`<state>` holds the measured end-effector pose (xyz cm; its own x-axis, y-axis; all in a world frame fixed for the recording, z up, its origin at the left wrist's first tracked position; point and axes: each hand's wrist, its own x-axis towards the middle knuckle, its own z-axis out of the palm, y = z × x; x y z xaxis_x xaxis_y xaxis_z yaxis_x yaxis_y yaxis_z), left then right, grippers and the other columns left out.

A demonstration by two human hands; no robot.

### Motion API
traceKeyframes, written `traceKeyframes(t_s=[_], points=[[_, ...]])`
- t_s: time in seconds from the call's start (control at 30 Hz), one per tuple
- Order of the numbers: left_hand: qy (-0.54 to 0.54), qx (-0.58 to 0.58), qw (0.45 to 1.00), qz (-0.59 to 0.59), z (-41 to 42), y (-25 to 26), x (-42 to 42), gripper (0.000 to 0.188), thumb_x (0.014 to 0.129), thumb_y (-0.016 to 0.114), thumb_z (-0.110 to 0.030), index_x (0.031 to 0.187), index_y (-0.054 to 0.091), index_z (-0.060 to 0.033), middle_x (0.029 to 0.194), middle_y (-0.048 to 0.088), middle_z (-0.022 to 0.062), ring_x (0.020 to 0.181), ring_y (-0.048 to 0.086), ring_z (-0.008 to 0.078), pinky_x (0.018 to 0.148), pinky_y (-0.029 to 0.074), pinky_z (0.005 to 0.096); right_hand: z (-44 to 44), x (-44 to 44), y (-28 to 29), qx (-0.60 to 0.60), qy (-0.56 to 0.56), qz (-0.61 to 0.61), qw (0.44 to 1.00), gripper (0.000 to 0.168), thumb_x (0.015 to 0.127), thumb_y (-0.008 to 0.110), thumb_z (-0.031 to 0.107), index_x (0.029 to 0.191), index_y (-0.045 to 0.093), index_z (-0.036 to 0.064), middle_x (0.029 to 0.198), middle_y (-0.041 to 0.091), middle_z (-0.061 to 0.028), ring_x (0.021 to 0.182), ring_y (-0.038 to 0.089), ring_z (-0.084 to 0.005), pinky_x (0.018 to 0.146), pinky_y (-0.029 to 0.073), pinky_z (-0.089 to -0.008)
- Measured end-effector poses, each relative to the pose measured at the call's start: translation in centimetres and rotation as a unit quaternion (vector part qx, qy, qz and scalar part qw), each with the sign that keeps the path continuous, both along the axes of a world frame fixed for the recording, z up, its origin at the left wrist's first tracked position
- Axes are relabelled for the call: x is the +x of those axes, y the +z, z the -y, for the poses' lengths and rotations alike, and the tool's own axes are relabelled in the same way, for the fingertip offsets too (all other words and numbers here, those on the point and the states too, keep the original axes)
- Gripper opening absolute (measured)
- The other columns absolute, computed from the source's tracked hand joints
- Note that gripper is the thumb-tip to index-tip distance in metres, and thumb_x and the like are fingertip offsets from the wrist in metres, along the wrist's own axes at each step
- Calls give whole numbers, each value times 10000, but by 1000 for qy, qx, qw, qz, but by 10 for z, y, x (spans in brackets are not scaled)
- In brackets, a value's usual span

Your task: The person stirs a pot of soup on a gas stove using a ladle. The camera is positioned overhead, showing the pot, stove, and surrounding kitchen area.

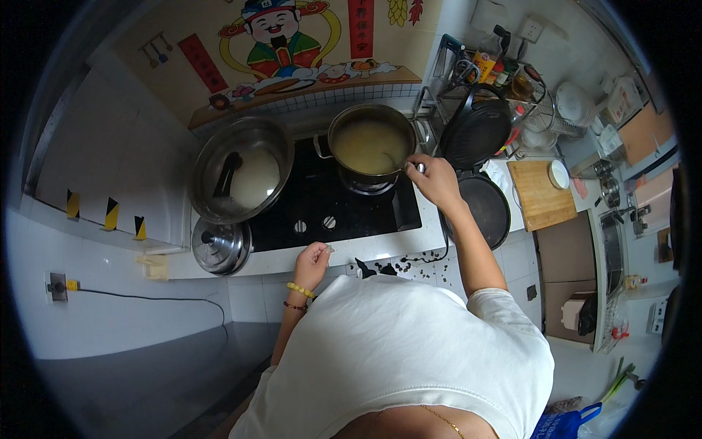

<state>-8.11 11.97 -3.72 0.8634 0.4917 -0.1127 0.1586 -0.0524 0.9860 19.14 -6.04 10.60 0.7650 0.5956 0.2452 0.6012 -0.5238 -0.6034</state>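
My right hand [436, 178] grips the handle of a metal ladle or spoon, whose head dips into cloudy yellowish liquid in a two-handled metal pot [373, 142]. That pot sits over the right burner of a black glass gas stove [285, 219]. Beside the stove's front edge, my left hand [312, 266] is loosely curled near my body; whether it holds anything is not clear. A wide steel wok or basin [241, 206] at the left contains pale liquid and a black-handled utensil [226, 175]. Below it lies a domed metal lid [221, 247] with a black knob.
An electric griddle stands with its black lid [476, 131] raised over its round plate [482, 211]. Farther right are a wooden cutting board [540, 195] with a white bowl [559, 174], a dish rack [565, 127] and a sink [611, 241]. A black cable [428, 258] hangs at the counter's front.
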Motion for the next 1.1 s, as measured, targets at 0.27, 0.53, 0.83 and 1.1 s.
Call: traceKeyframes(t_s=[0.27, 0.53, 0.83, 1.1], points=[[-1, 6, 1000, 3, 0, -2, -5, 107, 932, 558, -87, 854, 594, -23, 650, 520, -41, 584, 445, 27, 531, 353, 193, -5, 14, -24, 129, -25, -188, 973, 321, 894, 589, 315, 972, 697, 23, 569, 616, -105, 484, 601, -200, 502, 463, -315], [-1, 8, 1000, 0, 2, 7, -6, 111, 939, 546, -86, 864, 596, -20, 665, 529, -31, 599, 461, 34, 556, 376, 195, -8, 21, -60, 298, -49, -347, 888, 331, 942, 552, 296, 989, 665, -11, 559, 605, -65, 404, 533, -114, 385, 364, -227], [-3, 3, 1000, -8, 2, 5, -6, 111, 939, 544, -86, 862, 595, -23, 669, 531, -31, 602, 466, 36, 555, 381, 198, 4, 19, -73, 378, -108, -408, 824, 313, 966, 501, 276, 1000, 651, 2, 601, 615, -75, 447, 559, -123, 415, 374, -215], [-5, 4, 1000, -11, 0, 4, -5, 103, 932, 558, -84, 856, 594, -25, 653, 528, -33, 590, 465, 34, 550, 379, 190, 9, 15, -65, 402, -114, -390, 820, 323, 976, 483, 274, 1009, 641, -5, 605, 618, -76, 448, 562, -120, 411, 366, -208]])
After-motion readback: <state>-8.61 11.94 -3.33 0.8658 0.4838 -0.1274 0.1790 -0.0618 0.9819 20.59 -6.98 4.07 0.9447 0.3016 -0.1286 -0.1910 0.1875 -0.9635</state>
